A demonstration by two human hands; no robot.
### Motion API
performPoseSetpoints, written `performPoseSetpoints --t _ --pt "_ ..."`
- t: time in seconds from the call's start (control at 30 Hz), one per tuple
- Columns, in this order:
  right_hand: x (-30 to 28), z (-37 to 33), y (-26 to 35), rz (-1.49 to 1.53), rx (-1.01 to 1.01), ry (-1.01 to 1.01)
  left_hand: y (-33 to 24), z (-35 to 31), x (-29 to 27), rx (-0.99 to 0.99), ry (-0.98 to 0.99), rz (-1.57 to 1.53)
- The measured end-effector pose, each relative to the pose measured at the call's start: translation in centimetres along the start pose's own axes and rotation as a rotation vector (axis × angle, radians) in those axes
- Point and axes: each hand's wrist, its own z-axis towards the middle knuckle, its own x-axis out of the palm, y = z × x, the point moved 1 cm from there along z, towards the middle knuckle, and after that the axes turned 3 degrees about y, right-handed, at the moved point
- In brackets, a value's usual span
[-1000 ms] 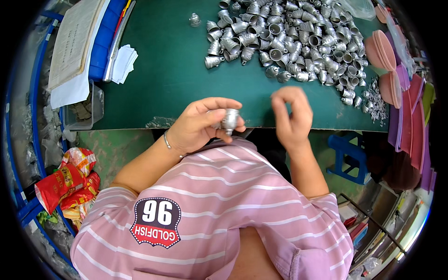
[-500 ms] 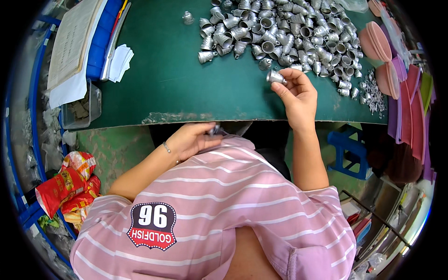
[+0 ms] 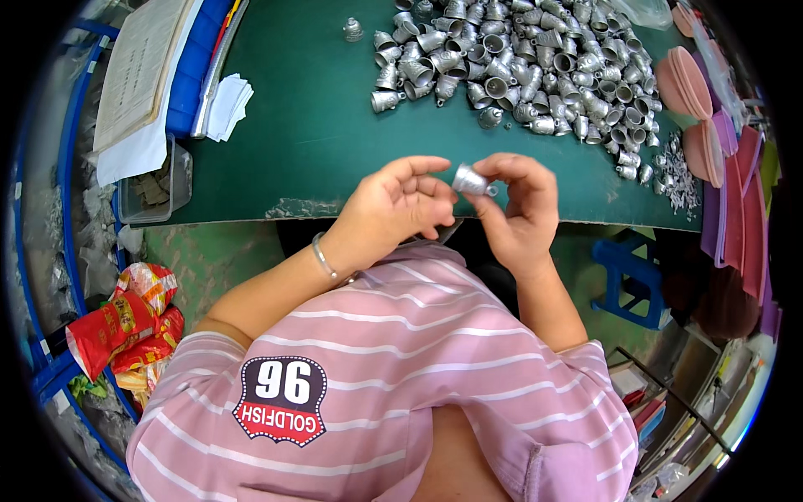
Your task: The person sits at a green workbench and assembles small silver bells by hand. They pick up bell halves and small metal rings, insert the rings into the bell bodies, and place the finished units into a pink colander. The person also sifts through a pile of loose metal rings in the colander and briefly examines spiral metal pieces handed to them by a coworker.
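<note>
A small silver-grey metal bell [image 3: 470, 179] with a loop on its crown is pinched between the thumb and fingers of my right hand [image 3: 523, 205], above the table's near edge. The bell's mouth points left and up, its loop right and down. My left hand [image 3: 393, 201] is just left of the bell, its fingers apart and partly curled. Nothing shows in it, and its fingertips come close to the bell's mouth. Beyond my hands lies a large pile of similar bells [image 3: 535, 71] on the green table [image 3: 284, 125].
One bell [image 3: 353, 30] stands apart from the pile. Small grey metal pieces [image 3: 679, 180] lie at the right, beside pink bowls [image 3: 686, 84]. On the left are a clear plastic box [image 3: 180, 188], paper slips [image 3: 230, 107] and a blue tray [image 3: 188, 92]. A blue stool [image 3: 623, 280] stands below.
My left hand has risen from my lap to the table edge, near the bell. My right hand has brought the bell nearer to me and leftward, away from the pile.
</note>
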Motion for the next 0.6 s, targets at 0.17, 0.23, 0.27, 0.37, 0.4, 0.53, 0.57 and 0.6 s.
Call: performPoseSetpoints --t 0.17,0.23,0.27,0.37,0.4,0.53,0.57,0.6 --pt "1.1 0.3 1.0 0.235 0.151 -0.158 0.0 0.6 -0.6 0.203 -0.016 0.084" --pt "0.3 0.2 0.5 0.281 0.329 -0.102 0.3 0.7 -0.4 0.354 -0.031 0.145" --pt "-0.4 0.0 0.2 0.319 0.453 -0.031 0.4 0.7 -0.4 0.430 -0.039 0.175" --pt "-0.3 -0.1 0.0 0.581 0.559 0.057 0.0 0.4 0.0 0.499 -0.047 0.311" --pt "-0.1 -0.1 -0.1 0.657 0.542 0.051 0.0 0.4 0.1 0.544 -0.059 0.316" --pt "0.7 -0.1 -0.2 0.577 0.319 0.007 0.3 0.6 -0.4 0.674 -0.053 0.475" --pt "0.8 -0.2 -0.3 0.493 0.248 0.000 0.4 0.6 -0.6 0.693 -0.036 0.549" --pt "1.2 -0.2 0.3 0.312 0.203 -0.018 0.4 0.6 -0.7 0.641 -0.028 0.482"
